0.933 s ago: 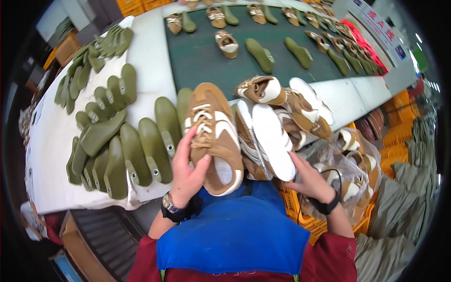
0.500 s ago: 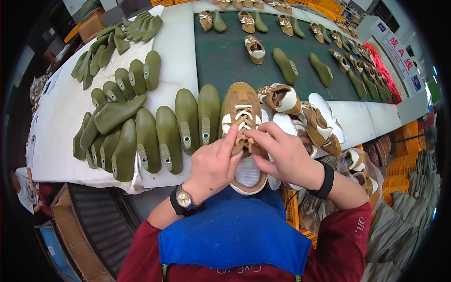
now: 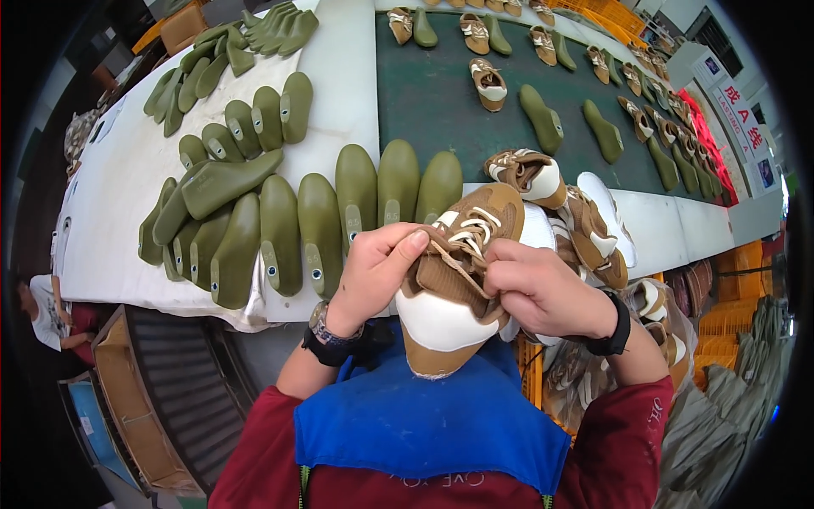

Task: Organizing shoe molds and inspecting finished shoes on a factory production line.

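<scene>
A brown-and-white sneaker (image 3: 449,331) is between my hands at the table's near edge, its heel toward me and its toe pointing away to the right. My left hand (image 3: 373,270) pinches the left side of its collar, thumb on top beside the lace. On the opposite side, my right hand (image 3: 547,288) has its fingers curled closed at the collar, by the lace end. White laces (image 3: 475,229) run up the front of the shoe. The collar is stretched wide, showing a ribbed brown lining. Just beyond stands a row of green shoe lasts (image 3: 356,191).
More green lasts (image 3: 233,250) are grouped on the white cloth at left. Brown sneakers (image 3: 527,176) and white insoles (image 3: 609,216) lie to the right of my work. On the green mat (image 3: 424,110) are spaced shoes and lasts. Orange crates (image 3: 736,297) are at lower right.
The sneaker has turned, its toe swinging right and its heel rising toward me. My hands have moved from the laces at the middle to either side of the collar. The view has shifted slightly.
</scene>
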Demonstrator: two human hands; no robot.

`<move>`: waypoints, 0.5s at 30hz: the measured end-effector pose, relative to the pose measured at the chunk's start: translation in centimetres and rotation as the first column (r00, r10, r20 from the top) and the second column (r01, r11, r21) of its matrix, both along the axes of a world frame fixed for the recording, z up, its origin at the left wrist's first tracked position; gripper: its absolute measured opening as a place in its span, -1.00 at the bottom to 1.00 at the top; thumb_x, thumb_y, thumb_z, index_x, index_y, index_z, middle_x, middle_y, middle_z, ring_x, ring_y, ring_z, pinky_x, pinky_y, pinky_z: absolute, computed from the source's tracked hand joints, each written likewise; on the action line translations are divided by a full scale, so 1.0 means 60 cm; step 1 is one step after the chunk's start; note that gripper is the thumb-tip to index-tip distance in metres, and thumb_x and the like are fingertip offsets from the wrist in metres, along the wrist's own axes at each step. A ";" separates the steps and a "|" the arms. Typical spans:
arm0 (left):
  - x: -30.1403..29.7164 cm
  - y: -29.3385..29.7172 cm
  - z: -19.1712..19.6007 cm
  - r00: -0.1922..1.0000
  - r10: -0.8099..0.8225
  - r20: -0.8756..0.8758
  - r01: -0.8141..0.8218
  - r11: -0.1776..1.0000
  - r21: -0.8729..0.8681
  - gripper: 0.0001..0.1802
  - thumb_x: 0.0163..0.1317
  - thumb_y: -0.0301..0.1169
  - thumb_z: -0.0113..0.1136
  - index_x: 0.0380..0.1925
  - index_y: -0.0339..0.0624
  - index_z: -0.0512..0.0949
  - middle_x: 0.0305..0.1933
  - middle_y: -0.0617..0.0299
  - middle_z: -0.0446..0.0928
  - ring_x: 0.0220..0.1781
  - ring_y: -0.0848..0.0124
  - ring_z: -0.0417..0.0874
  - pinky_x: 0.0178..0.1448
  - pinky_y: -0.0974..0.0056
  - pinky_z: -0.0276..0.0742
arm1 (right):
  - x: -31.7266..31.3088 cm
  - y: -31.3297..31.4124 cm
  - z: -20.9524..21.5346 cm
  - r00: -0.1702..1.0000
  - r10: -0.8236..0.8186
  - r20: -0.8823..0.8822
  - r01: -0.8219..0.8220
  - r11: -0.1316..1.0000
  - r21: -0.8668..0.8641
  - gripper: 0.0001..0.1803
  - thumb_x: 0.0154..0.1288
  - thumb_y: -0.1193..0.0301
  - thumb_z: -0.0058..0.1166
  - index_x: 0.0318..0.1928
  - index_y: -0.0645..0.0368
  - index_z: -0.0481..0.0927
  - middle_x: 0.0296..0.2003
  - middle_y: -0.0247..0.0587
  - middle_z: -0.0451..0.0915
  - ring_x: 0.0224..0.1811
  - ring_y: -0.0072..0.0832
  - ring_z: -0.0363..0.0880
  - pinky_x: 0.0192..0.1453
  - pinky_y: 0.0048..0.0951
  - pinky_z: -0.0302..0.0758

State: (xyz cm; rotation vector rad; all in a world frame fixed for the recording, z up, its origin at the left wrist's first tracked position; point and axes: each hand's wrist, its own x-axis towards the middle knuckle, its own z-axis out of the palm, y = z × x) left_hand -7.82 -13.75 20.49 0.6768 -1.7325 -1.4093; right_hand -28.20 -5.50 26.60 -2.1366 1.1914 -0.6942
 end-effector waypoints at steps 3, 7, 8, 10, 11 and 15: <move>-0.002 0.003 0.011 0.991 0.048 0.129 -0.042 0.998 -0.054 -0.64 0.24 -0.44 0.07 0.06 -0.20 0.43 -0.43 0.08 0.60 -0.37 0.44 0.63 -0.29 0.39 0.51 | 0.000 -0.012 -0.003 0.984 -0.152 0.092 0.158 0.986 -0.056 -0.82 0.04 0.65 -0.09 -0.33 0.16 0.46 -0.41 -0.15 0.43 -0.46 -0.27 0.47 -0.38 -0.36 0.41; -0.011 0.020 0.031 0.896 0.149 0.419 0.116 0.830 -0.545 -0.53 0.17 -0.51 0.09 0.12 -0.09 0.33 -0.19 0.05 0.52 -0.29 0.11 0.60 -0.25 0.21 0.56 | 0.017 -0.016 -0.013 0.917 -0.371 0.149 0.394 0.902 -0.176 -0.66 0.04 0.64 0.01 -0.10 0.18 0.43 -0.42 -0.16 0.50 -0.55 -0.44 0.47 -0.45 -0.50 0.41; -0.011 0.021 0.036 0.896 0.157 0.416 0.110 0.829 -0.549 -0.53 0.17 -0.51 0.09 0.12 -0.09 0.33 -0.19 0.05 0.52 -0.29 0.11 0.60 -0.25 0.21 0.56 | 0.019 -0.016 -0.014 0.909 -0.388 0.154 0.414 0.884 -0.216 -0.60 0.03 0.63 0.04 -0.06 0.17 0.41 -0.43 -0.18 0.49 -0.58 -0.47 0.45 -0.47 -0.53 0.41; -0.013 0.022 0.044 0.876 0.052 0.479 0.208 0.856 -0.473 -0.59 0.16 -0.54 0.07 0.05 -0.07 0.38 -0.33 0.08 0.45 -0.33 0.11 0.57 -0.30 0.16 0.54 | 0.020 -0.013 -0.015 0.914 -0.381 0.142 0.404 0.888 -0.220 -0.53 0.00 0.63 0.09 0.00 0.15 0.38 -0.48 -0.25 0.46 -0.60 -0.55 0.42 -0.50 -0.56 0.39; -0.017 0.021 0.046 0.910 0.022 0.413 0.182 0.875 -0.448 -0.65 0.17 -0.55 0.05 -0.01 -0.07 0.41 -0.35 0.08 0.39 -0.34 0.10 0.53 -0.29 0.13 0.50 | 0.019 -0.011 -0.015 0.900 -0.392 0.192 0.425 0.887 -0.180 -0.52 0.00 0.64 0.10 0.00 0.14 0.37 -0.49 -0.27 0.45 -0.60 -0.58 0.41 -0.51 -0.58 0.38; -0.016 0.009 0.048 0.941 -0.085 0.327 0.215 0.897 -0.386 -0.68 0.14 -0.60 0.01 -0.09 -0.07 0.46 -0.28 0.05 0.36 -0.27 0.10 0.50 -0.25 0.14 0.46 | 0.015 -0.006 -0.022 0.901 -0.372 0.222 0.418 0.881 -0.221 -0.48 0.01 0.65 0.11 0.04 0.14 0.35 -0.52 -0.32 0.43 -0.61 -0.62 0.39 -0.53 -0.60 0.37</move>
